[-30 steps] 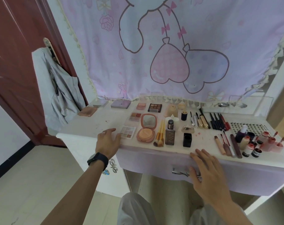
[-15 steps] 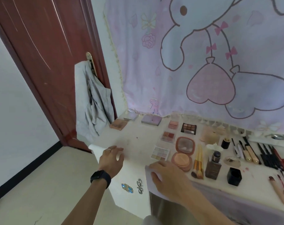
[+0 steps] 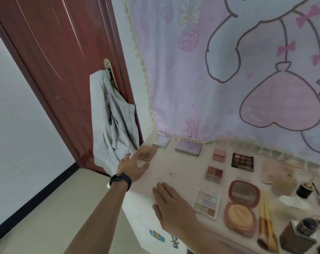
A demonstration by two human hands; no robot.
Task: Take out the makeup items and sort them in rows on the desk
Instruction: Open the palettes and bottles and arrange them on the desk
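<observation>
Makeup lies in rows on the white desk. My left hand, a black watch on its wrist, reaches flat toward a brown palette at the desk's left corner, its fingers at the palette's near edge. My right hand rests flat on the desk near the front edge, left of a pastel eyeshadow palette. An open round compact with a mirror, makeup brushes and a dark bottle lie to the right. Neither hand holds anything.
Behind are a lilac case, a small pink palette, a dark brown palette and a red quad. A red-brown door with grey cloth on its handle stands left. A pink curtain hangs behind.
The view has swung left and closer. My left hand slid forward to the brown palette at the corner. My right hand moved from the drawer front up onto the desk top.
</observation>
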